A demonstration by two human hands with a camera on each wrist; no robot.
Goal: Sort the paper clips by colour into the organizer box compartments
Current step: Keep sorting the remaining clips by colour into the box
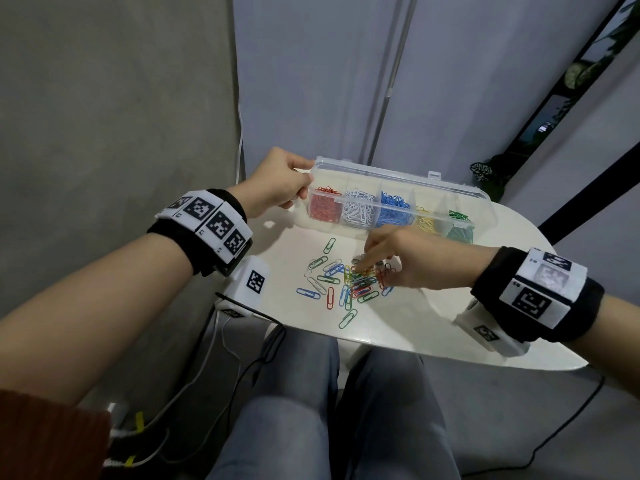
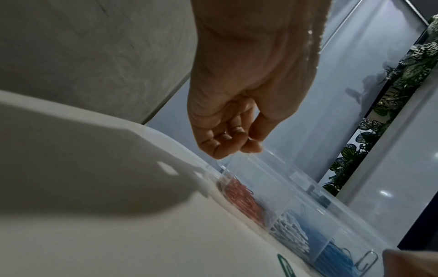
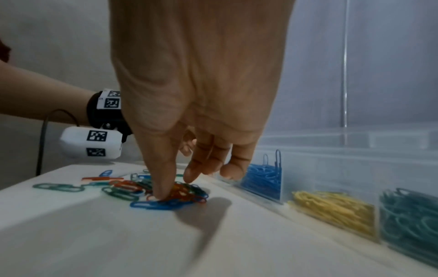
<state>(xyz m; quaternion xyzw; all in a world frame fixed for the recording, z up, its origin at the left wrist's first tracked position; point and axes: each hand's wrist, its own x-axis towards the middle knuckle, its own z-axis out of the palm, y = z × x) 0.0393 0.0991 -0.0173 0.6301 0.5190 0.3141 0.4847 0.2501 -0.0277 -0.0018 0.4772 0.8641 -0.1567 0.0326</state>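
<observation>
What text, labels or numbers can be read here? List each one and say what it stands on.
No text can be read.
Left wristband: square black-and-white coded markers, with tiny characters beside them too small to read.
Right wristband: the same markers, small print blurred.
Organizer box: no label visible.

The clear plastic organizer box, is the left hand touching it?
Touching. The head view shows the left hand pinching the clear plastic organizer box at its end.

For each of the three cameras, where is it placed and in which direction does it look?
Head: above, looking down at table, organizer box, both hands and forearms, lap.
Left wrist: low, along left hand holding the box's end.
Right wrist: low, along right hand on the loose paper clips; left wrist visible.
Shared: all show the blue compartment.
</observation>
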